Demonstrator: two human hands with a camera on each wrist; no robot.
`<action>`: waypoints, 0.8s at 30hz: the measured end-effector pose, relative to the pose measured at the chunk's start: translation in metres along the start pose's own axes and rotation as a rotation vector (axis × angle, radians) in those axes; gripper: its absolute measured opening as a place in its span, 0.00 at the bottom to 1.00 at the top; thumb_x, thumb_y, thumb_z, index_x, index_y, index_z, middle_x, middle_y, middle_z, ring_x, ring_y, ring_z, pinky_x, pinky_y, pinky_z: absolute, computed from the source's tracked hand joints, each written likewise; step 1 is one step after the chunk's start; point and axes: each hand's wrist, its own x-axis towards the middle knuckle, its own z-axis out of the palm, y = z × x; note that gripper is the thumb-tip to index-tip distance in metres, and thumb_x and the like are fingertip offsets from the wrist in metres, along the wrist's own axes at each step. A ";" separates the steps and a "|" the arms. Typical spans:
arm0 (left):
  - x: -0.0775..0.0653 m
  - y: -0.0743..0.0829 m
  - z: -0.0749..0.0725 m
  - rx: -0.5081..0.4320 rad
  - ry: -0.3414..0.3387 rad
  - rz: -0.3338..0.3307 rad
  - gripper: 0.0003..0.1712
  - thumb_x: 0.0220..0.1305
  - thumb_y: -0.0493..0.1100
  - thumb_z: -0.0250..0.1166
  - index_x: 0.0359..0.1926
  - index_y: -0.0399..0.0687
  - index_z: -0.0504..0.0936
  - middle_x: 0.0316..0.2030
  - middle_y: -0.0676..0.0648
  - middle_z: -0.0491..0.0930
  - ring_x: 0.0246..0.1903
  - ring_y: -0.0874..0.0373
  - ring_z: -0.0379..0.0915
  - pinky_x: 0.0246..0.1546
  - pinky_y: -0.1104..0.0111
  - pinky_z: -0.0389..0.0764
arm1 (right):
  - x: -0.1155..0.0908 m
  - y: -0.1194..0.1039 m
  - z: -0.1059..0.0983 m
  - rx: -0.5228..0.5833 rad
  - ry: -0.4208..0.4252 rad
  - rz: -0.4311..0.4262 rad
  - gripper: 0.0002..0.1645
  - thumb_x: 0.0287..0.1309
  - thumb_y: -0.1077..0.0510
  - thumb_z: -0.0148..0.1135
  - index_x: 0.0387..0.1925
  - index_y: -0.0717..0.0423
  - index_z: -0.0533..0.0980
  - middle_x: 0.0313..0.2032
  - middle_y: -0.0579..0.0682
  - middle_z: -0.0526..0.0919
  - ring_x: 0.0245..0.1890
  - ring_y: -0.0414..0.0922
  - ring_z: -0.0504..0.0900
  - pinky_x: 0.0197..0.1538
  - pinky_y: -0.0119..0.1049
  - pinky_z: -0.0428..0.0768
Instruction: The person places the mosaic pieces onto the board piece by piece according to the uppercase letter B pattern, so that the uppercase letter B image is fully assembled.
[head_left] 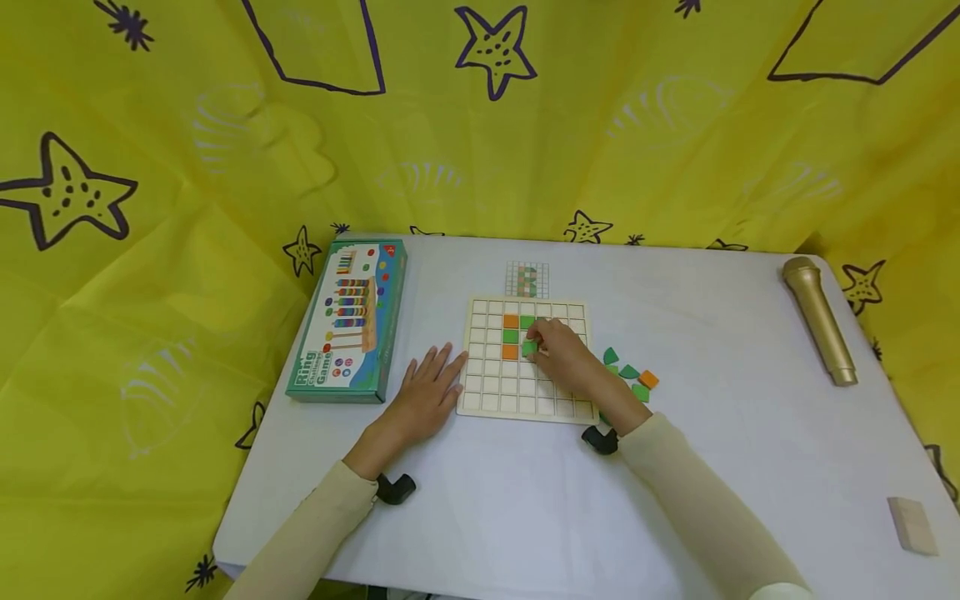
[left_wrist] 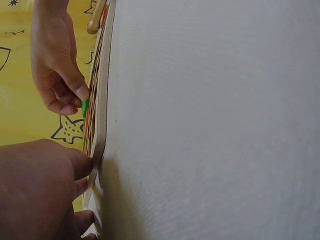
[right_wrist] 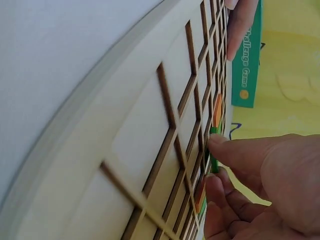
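Note:
A pale wooden grid board (head_left: 491,402) lies on the white table. Orange and green tiles sit in several of its upper middle squares, among them an orange tile (head_left: 510,352). Between thumb and fingers, my right hand (head_left: 567,357) pinches a green tile (right_wrist: 214,164) at the board's surface, just right of the placed tiles. The right wrist view shows this tile edge-on; how far it sits in its square cannot be told. My left hand (head_left: 426,398) lies with fingers extended, fingertips touching the board's left edge. Behind the board is a small pattern card (head_left: 527,268).
Loose green pieces (head_left: 628,372) and an orange piece (head_left: 648,379) lie right of the board, partly behind my right forearm. A green game box (head_left: 348,321) stands at the left. Far right are a gold microphone (head_left: 819,321) and a beige block (head_left: 912,525).

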 end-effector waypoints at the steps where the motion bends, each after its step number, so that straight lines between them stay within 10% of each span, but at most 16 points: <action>1: 0.000 0.000 0.000 0.004 -0.002 -0.001 0.35 0.86 0.55 0.43 0.86 0.58 0.50 0.85 0.44 0.42 0.84 0.42 0.33 0.80 0.37 0.40 | 0.001 -0.001 0.001 -0.007 -0.007 -0.003 0.11 0.73 0.63 0.64 0.53 0.61 0.77 0.50 0.57 0.78 0.53 0.53 0.79 0.58 0.48 0.80; 17: 0.000 -0.002 0.000 -0.007 -0.006 0.000 0.34 0.86 0.55 0.43 0.86 0.60 0.49 0.86 0.45 0.41 0.85 0.42 0.32 0.80 0.37 0.39 | -0.004 -0.003 0.003 -0.101 0.009 -0.066 0.08 0.69 0.64 0.67 0.48 0.61 0.84 0.50 0.56 0.79 0.56 0.56 0.78 0.65 0.53 0.76; 24: 0.000 -0.004 0.001 -0.010 -0.006 0.004 0.34 0.86 0.55 0.43 0.86 0.59 0.50 0.86 0.44 0.41 0.85 0.42 0.32 0.80 0.37 0.39 | -0.019 0.013 -0.017 -0.090 0.040 0.052 0.18 0.71 0.55 0.68 0.57 0.59 0.80 0.56 0.58 0.77 0.60 0.58 0.75 0.66 0.59 0.70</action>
